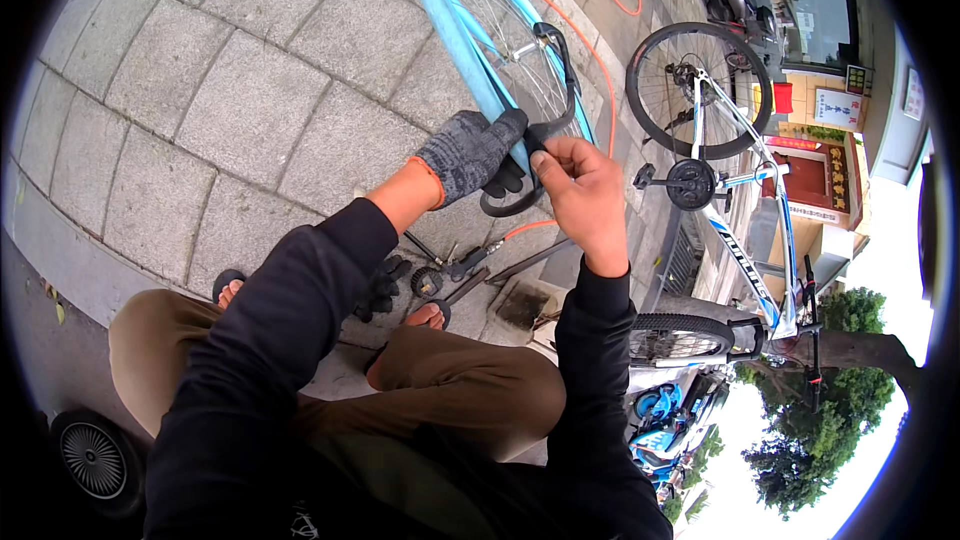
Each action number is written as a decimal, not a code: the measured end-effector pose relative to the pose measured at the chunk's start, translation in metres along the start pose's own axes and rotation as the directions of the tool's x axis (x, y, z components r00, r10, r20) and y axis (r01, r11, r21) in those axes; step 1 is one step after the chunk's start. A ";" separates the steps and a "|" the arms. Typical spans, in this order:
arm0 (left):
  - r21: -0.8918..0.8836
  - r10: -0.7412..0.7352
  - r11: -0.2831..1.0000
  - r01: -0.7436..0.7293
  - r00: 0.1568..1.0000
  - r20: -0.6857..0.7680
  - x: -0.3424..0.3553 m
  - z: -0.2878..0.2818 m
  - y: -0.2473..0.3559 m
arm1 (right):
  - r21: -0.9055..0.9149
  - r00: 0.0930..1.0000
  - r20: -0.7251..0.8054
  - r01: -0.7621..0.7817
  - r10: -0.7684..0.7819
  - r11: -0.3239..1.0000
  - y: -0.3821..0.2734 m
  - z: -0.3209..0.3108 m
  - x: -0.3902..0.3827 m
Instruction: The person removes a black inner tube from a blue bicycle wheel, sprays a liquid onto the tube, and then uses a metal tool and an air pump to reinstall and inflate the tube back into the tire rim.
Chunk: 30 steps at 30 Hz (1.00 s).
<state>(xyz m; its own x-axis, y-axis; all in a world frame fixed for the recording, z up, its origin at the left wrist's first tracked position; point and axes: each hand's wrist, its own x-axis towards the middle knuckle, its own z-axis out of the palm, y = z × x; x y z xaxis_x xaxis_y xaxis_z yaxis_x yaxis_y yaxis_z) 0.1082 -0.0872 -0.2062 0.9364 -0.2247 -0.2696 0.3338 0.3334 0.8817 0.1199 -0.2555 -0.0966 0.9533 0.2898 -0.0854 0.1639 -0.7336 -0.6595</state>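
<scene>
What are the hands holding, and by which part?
The gloved left hand holds the turquoise wheel by its near edge; the bare right hand pinches the black strip partway along.

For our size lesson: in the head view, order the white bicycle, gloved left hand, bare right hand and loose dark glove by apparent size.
White bicycle
Gloved left hand and bare right hand: too alike to rank
Loose dark glove

Dark lettering (741, 258) on white bicycle (772, 313), script (838, 107) on white sign (851, 116), yellow characters (838, 170) on dark signboard (839, 186)
</scene>
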 end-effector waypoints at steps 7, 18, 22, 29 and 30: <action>0.305 0.269 0.913 -0.271 0.962 0.051 -0.006 -0.010 -0.007 | -0.104 0.955 -0.126 0.258 -0.270 0.961 0.014 0.016 -0.010; 0.039 0.152 0.987 -0.157 0.982 0.112 -0.002 -0.011 -0.013 | -0.207 0.938 -0.134 0.289 -0.320 0.935 0.013 0.022 -0.009; 0.142 0.266 0.949 -0.281 0.957 0.117 0.002 -0.012 -0.024 | -0.286 0.935 -0.031 0.329 -0.352 0.900 0.007 0.013 -0.007; 0.197 0.271 0.937 -0.288 0.957 0.108 0.005 -0.011 -0.037 | -0.359 0.897 0.001 0.413 -0.442 0.837 0.016 0.017 -0.002; 0.203 0.267 0.937 -0.285 0.957 0.115 0.002 -0.007 -0.038 | -0.357 0.895 -0.018 0.411 -0.446 0.839 0.019 0.018 -0.003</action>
<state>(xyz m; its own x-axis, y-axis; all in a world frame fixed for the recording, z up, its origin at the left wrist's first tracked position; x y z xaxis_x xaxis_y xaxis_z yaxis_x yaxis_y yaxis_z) 0.0983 -0.0941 -0.2435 0.9726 -0.2317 0.0219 0.0234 0.1909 0.9813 0.1160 -0.2590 -0.1222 0.7845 0.5756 0.2306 0.6198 -0.7160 -0.3214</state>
